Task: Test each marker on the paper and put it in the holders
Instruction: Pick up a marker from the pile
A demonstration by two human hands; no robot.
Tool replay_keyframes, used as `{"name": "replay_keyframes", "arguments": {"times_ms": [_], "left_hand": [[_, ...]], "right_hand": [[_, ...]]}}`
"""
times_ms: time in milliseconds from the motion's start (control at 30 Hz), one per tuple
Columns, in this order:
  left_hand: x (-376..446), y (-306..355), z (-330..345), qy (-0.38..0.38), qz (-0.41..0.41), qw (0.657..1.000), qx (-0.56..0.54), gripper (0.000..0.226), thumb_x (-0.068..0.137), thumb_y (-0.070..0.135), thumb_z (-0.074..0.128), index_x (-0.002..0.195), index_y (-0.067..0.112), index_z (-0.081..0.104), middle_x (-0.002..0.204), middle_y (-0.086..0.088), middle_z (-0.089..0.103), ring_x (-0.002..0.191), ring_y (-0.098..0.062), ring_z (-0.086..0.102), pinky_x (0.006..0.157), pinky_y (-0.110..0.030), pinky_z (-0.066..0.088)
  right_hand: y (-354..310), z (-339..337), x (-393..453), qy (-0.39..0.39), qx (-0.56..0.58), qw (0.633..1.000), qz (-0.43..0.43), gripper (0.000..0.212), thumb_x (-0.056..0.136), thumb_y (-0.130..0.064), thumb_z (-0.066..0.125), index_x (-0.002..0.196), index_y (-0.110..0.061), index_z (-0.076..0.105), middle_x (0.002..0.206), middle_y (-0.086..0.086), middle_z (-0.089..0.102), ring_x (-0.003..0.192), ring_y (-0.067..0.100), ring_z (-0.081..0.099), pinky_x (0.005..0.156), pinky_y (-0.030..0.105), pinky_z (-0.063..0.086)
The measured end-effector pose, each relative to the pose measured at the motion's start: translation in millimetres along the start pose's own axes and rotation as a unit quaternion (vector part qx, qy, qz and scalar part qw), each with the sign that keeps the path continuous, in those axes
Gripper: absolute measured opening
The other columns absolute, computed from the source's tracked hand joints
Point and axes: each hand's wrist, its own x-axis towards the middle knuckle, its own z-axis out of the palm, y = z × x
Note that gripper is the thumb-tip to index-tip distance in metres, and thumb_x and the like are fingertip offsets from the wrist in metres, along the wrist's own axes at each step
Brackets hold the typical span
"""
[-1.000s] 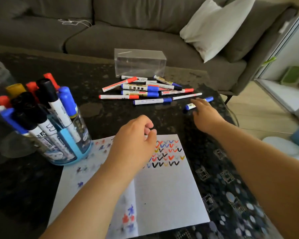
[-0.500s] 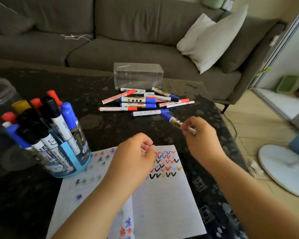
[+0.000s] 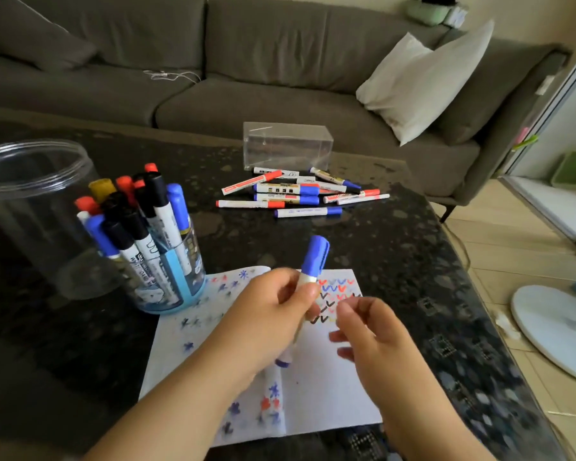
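Left hand [image 3: 263,314] grips blue-capped marker [image 3: 308,284] mid-barrel, cap end tilted up and away, tail end poking out below the palm, over the paper [image 3: 320,387]. Held upright like that so the cap is free to pull, my read. Right hand [image 3: 366,331] sits just beside it, fingers loosely apart and holding nothing; blurred, so exact finger pose is unclear. Probably placed to take the cap off, then write.

Head view, only 1 view. Paper lies at the near edge of the table [image 3: 396,247], already filled with rows of coloured check marks near its far right corner and star scribbles along its left side, so testing is well along. Blue cup holder [image 3: 177,294] stands touching the paper's far left corner, packed with capped markers standing cap-up: tested ones, close for quick drop-in. Clear round jar [image 3: 30,207] stands just left of it, near the table's left edge; contents hard to tell. Untested pile [image 3: 300,191] of roughly 10 red and blue markers lies toward the far edge, in front of clear box [image 3: 286,144], well apart from the paper. Grey sofa [image 3: 213,94] behind.

Step judged: uncap, test, then holder.
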Motion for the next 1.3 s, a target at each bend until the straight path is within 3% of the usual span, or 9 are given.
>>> {"name": "replay_keyframes", "arguments": {"times_ms": [233, 367, 467, 733, 833, 900, 1033, 1167, 1300], "left_hand": [[-14, -9, 10, -0.043, 0.071, 0.981, 0.174, 0.022, 0.095, 0.045, 0.038, 0.084, 0.033, 0.052, 0.071, 0.012, 0.056, 0.068, 0.001, 0.055, 0.060, -0.014, 0.039], [-20, -2, 17, -0.115, -0.016, 0.993, -0.029, 0.035, 0.097, 0.041, 0.036, 0.092, 0.017, 0.060, 0.063, 0.005, 0.051, 0.050, -0.006, 0.042, 0.047, -0.021, 0.034], [-23, 7, 14, -0.177, -0.075, 0.966, -0.170, 0.036, 0.098, 0.036, 0.038, 0.091, 0.006, 0.057, 0.057, 0.002, 0.044, 0.045, -0.008, 0.030, 0.041, -0.019, 0.024], [-20, 7, 8, -0.264, -0.118, 0.915, -0.281, 0.031, 0.087, 0.037, 0.048, 0.077, 0.011, 0.062, 0.057, -0.002, 0.044, 0.041, -0.007, 0.032, 0.036, -0.018, 0.028], [-20, 0, 10, -0.204, -0.115, 0.938, -0.253, 0.035, 0.081, 0.043, 0.053, 0.083, 0.010, 0.066, 0.064, -0.007, 0.056, 0.048, -0.012, 0.048, 0.047, -0.025, 0.042], [-17, -6, 8, -0.161, -0.115, 0.965, -0.172, 0.042, 0.081, 0.053, 0.055, 0.091, 0.015, 0.069, 0.078, -0.006, 0.070, 0.070, -0.018, 0.066, 0.074, -0.038, 0.054], [-8, -13, 0, -0.030, -0.078, 0.996, -0.033, 0.030, 0.095, 0.037, 0.042, 0.093, 0.022, 0.068, 0.095, 0.004, 0.069, 0.095, -0.011, 0.064, 0.097, -0.041, 0.046], [-14, -5, -2, -0.143, -0.085, 0.941, -0.295, 0.044, 0.091, 0.038, 0.043, 0.090, -0.002, 0.060, 0.091, -0.001, 0.070, 0.094, -0.013, 0.065, 0.095, -0.039, 0.044], [-23, 1, -6, -0.245, -0.102, 0.851, -0.452, 0.048, 0.087, 0.041, 0.048, 0.096, -0.001, 0.067, 0.104, -0.011, 0.071, 0.103, -0.019, 0.066, 0.082, -0.029, 0.055]], "right_hand": [[-5, 7, 9, -0.023, 0.024, 0.999, -0.032, 0.050, 0.089, -0.053, 0.044, 0.082, -0.007, 0.061, 0.062, 0.003, 0.044, 0.058, 0.013, 0.038, 0.062, 0.035, 0.035], [0, 4, 11, -0.048, 0.062, 0.995, -0.069, 0.052, 0.091, -0.050, 0.043, 0.086, -0.001, 0.060, 0.080, 0.023, 0.064, 0.072, 0.035, 0.058, 0.078, 0.051, 0.049], [-2, -6, 12, -0.081, 0.092, 0.988, -0.097, 0.053, 0.088, -0.055, 0.042, 0.076, -0.006, 0.060, 0.065, 0.013, 0.055, 0.063, 0.016, 0.050, 0.067, 0.036, 0.045], [-2, -12, 9, -0.158, 0.231, 0.958, -0.063, 0.045, 0.085, -0.051, 0.047, 0.082, -0.009, 0.062, 0.056, -0.003, 0.051, 0.056, 0.017, 0.046, 0.067, 0.029, 0.044], [-1, -8, 9, -0.194, 0.235, 0.951, -0.049, 0.043, 0.088, -0.046, 0.048, 0.099, -0.007, 0.063, 0.058, 0.001, 0.055, 0.050, 0.018, 0.050, 0.058, 0.030, 0.046], [1, -4, 10, -0.189, 0.220, 0.956, -0.046, 0.037, 0.088, -0.046, 0.051, 0.094, -0.013, 0.066, 0.070, 0.010, 0.060, 0.053, 0.022, 0.051, 0.051, 0.032, 0.044], [-5, -9, 8, -0.183, 0.240, 0.953, -0.012, 0.041, 0.083, -0.048, 0.045, 0.090, -0.010, 0.059, 0.061, 0.005, 0.057, 0.055, 0.018, 0.054, 0.063, 0.035, 0.052], [-12, -2, -4, -0.328, 0.348, 0.866, 0.150, 0.045, 0.090, -0.047, 0.041, 0.080, -0.007, 0.060, 0.050, 0.000, 0.037, 0.035, 0.005, 0.031, 0.031, 0.015, 0.027], [-10, 8, -8, -0.467, 0.473, 0.731, 0.156, 0.037, 0.097, -0.032, 0.047, 0.100, 0.003, 0.057, 0.068, 0.007, 0.051, 0.050, 0.010, 0.047, 0.045, 0.019, 0.044]]}}
